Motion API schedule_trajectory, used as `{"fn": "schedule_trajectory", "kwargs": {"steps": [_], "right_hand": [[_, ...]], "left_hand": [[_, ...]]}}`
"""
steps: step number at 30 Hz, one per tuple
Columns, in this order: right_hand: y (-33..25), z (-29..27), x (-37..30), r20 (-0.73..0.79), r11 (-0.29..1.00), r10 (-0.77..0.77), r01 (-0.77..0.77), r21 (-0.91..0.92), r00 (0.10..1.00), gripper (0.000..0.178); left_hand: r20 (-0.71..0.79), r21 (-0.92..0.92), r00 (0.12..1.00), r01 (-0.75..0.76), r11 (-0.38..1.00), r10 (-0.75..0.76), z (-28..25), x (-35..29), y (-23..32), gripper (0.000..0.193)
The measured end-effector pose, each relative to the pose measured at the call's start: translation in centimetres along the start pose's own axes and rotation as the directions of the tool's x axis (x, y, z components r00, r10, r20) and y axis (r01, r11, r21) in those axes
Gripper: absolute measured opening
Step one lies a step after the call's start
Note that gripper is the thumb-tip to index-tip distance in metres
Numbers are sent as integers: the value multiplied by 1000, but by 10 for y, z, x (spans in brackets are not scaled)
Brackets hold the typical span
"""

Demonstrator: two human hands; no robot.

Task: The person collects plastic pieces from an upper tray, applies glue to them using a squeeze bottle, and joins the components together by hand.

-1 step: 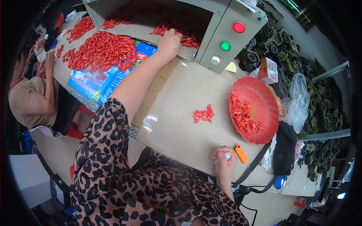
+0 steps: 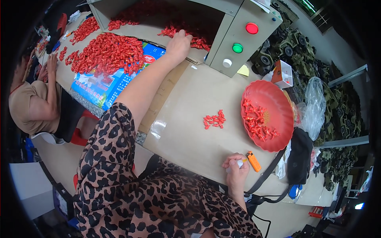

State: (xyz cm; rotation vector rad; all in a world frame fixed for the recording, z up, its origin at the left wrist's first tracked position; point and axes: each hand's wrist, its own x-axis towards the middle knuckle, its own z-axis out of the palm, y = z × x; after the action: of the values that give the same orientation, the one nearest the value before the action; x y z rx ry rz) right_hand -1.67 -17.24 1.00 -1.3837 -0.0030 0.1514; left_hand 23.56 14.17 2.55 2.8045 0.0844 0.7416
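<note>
Head view: left hand (image 2: pixel 178 46), red pieces (image 2: pixel 200 43) beside its fingertips; pinch hidden, I cannot tell. Right hand (image 2: pixel 237 170), curled round white item (image 2: pixel 239 163). Since the previous picture: no visible change, handling seemingly no further along.

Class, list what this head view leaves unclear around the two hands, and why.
All in the head view:
Left hand: its own back hides the fingertips, so any grip on the red pieces is unclear.
White object with yellow tip: mostly covered by the right hand.
Grey machine: shadow hides its deep interior.
</note>
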Motion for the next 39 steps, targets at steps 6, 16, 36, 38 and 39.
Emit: {"fn": "schedule_trajectory", "kwargs": {"steps": [6,16,36,38,39], "right_hand": [[-2,-1,0,18,998,37,-38,59,999,20],[-9,-5,3,80,987,32,-44,154,996,36],[1,5,14,108,802,42,-98,589,993,25],[2,7,15,111,788,49,-106,607,993,29],[1,8,16,122,769,41,-110,630,992,29]], "left_hand": [[11,102,997,-81,992,80,1,-6,-10,23],[521,-853,853,521,-30,17,-76,-103,60,23],[610,-726,781,620,-298,138,-82,-244,120,25],[584,-762,806,586,-275,99,-82,-246,125,27],[554,-798,831,549,-249,58,-82,-246,127,30]]}}
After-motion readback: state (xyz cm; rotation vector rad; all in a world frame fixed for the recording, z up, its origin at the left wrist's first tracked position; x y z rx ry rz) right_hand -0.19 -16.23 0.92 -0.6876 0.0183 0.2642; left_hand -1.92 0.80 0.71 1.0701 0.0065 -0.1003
